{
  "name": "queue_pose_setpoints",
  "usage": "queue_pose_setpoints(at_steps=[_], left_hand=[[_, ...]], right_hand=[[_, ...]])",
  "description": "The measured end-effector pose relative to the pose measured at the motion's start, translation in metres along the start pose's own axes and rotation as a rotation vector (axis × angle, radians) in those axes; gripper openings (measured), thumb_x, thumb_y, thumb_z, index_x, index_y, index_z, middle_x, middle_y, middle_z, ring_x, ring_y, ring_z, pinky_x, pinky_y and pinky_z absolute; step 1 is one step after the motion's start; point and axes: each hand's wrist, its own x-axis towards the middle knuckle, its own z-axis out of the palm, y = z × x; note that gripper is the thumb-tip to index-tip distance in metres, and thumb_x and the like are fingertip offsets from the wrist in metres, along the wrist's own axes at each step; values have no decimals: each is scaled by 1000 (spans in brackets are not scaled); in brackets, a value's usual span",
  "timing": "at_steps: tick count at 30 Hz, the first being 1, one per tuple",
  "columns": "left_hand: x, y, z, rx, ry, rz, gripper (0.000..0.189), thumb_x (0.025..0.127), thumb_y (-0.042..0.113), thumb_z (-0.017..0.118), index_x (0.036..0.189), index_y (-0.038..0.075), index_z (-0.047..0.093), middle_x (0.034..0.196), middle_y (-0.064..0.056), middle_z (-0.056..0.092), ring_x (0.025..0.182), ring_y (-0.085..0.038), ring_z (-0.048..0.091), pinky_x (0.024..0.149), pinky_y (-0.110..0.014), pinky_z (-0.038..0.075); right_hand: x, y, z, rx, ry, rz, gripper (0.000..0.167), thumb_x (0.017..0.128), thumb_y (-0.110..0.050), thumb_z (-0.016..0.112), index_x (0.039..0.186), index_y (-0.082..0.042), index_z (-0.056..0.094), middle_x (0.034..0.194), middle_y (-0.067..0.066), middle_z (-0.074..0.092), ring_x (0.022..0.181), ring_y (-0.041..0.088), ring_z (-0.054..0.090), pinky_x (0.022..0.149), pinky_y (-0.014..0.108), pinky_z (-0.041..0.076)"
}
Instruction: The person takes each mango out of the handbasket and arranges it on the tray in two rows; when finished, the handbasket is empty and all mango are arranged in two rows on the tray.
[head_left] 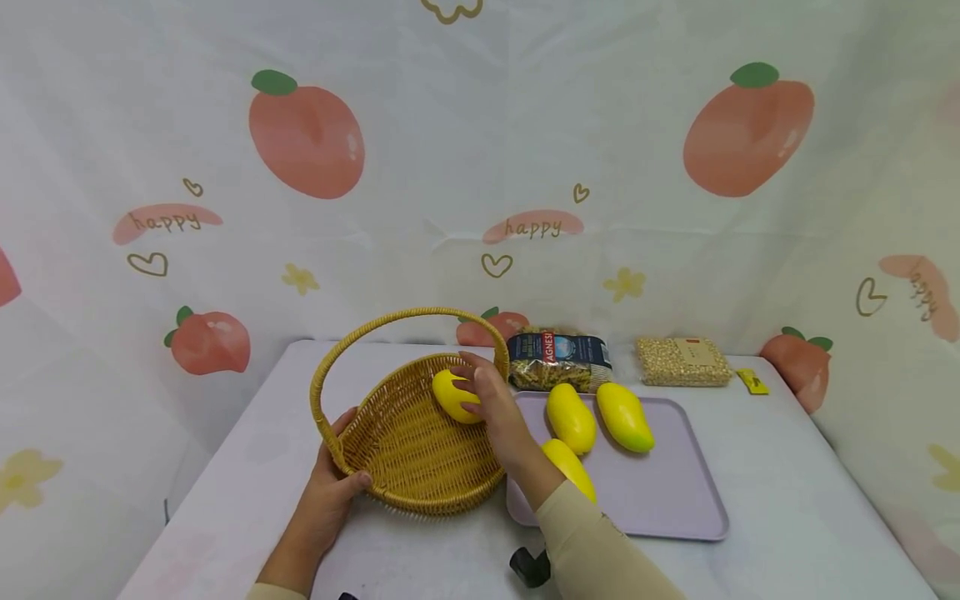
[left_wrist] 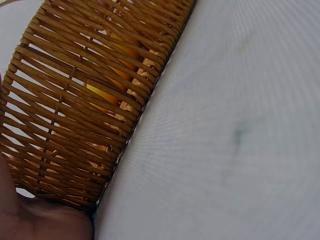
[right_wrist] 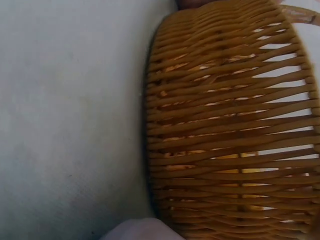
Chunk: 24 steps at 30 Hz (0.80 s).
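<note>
A wicker basket [head_left: 420, 450] with a tall arched handle stands on the white table. My left hand [head_left: 327, 496] grips its left rim, thumb in front; part of that hand also shows under the weave in the left wrist view. Inside the basket, at the right end, lies a yellow mango [head_left: 452, 398]. My right hand [head_left: 501, 412] reaches over the right rim, its fingers spread loosely beside the mango and partly covering it. Whether they touch it is hard to tell. Yellow shows through the basket wall [right_wrist: 225, 115] in the right wrist view.
Right of the basket a lilac tray [head_left: 667, 500] bears a mango [head_left: 572, 419], a greener-tipped mango [head_left: 625, 418] and another mango [head_left: 570, 467] partly behind my right arm. Behind stand a pasta bag [head_left: 558, 360], a grain bag [head_left: 684, 361] and a small yellow packet [head_left: 752, 382].
</note>
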Motion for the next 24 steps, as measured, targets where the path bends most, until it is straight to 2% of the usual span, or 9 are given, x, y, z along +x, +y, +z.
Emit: queue_pose_setpoints(at_steps=[4,7,13,18,22,24], left_hand=[[0,1,1,11,9,-5,96,102,9,79,175,21,18,170,-12,24,144,-24,47,108,-27,48],[1,2,2,16,14,-9,95,102,9,79,174,23,20,170,-11,25,144,-24,46,108,-26,48],[1,2,2,20,15,-8,94,102,10,79,174,25,21,169,-13,27,142,-24,48,108,-27,48],[1,0,1,23,11,-4,94,102,12,79,175,24,20,169,-12,27,142,-23,49,108,-26,48],[2,0,0,32,17,-7,95,102,13,80,175,24,19,170,-10,26,144,-24,46,109,-26,47],[1,0,0,37,21,-9,95,102,13,80,175,23,19,171,-10,25,145,-24,45,109,-26,47]], right_hand=[[7,7,3,-59,19,3,63,118,-49,37,169,-12,35,159,25,44,148,42,42,119,63,33],[11,11,6,-125,47,4,65,115,-51,48,168,-14,38,159,22,47,148,39,42,121,61,32],[16,15,14,-357,59,-3,79,104,-52,73,167,-14,42,160,15,50,148,31,45,119,59,36],[18,15,19,-544,61,34,89,98,-56,79,168,-17,41,164,7,47,149,23,44,120,52,38],[22,17,22,-632,49,93,90,99,-51,80,169,-13,38,165,9,44,148,27,44,119,52,38],[24,20,23,-674,33,127,88,100,-46,80,168,-10,38,163,12,45,140,29,50,114,51,44]])
